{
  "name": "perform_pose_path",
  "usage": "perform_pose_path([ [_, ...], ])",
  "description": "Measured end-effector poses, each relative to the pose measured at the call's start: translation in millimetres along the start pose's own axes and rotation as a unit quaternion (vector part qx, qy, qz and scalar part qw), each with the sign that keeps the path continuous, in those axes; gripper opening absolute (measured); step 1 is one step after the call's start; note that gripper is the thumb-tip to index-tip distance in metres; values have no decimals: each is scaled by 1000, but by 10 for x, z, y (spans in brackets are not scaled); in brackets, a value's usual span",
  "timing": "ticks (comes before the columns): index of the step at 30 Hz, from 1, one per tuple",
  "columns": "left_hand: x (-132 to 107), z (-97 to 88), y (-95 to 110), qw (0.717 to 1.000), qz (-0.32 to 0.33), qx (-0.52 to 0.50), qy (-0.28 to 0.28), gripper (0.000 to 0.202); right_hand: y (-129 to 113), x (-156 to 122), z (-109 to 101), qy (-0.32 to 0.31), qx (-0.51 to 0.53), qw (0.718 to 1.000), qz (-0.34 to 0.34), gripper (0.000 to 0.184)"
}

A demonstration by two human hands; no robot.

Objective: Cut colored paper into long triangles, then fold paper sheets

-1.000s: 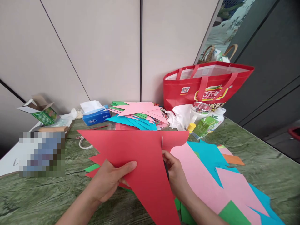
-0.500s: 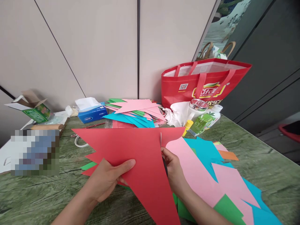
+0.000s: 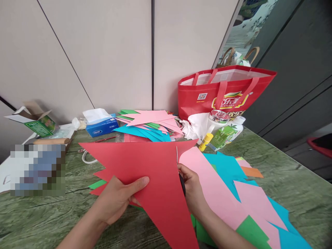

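Note:
My left hand grips a large sheet of red paper, thumb on top and fingers underneath. The sheet has pointed corners on the left and a long strip reaching down toward me. At its right side my right hand is closed around black-handled scissors. Their thin blade stands upright against the paper near its top edge, where a cut separates a narrow flap at the right. Under the red sheet, more red points and a green paper tip stick out on the left.
Pink paper, blue and green scraps cover the right of the table. Behind are a pile of paper stars, a blue tissue box, a yellow glue stick, a red bag and a white tape roll.
The red flap right of the scissors has bent away and drawn leftward, showing more of the glue stick and pink paper. Both hands stay nearly in place.

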State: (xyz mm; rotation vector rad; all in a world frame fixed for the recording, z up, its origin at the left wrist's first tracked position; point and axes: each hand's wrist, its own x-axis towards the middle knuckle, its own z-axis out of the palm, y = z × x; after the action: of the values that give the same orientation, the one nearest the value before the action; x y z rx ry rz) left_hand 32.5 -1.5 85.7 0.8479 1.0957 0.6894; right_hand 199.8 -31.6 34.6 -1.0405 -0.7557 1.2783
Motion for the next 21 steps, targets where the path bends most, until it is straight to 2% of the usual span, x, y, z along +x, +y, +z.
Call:
perform_pose_path([
  [8, 17, -12, -34, 1000, 2, 14, -3, 32, -14, 17, -14, -1, -9, 999, -33, 27],
  [15, 7, 3, -27, 999, -4, 0, -37, 30, 16, 21, -27, -4, -14, 999, -47, 22],
  [21, -3, 10, -19, 1000, -5, -6, -30, 31, 11, 17, -32, -6, -1, 999, -44, 21],
])
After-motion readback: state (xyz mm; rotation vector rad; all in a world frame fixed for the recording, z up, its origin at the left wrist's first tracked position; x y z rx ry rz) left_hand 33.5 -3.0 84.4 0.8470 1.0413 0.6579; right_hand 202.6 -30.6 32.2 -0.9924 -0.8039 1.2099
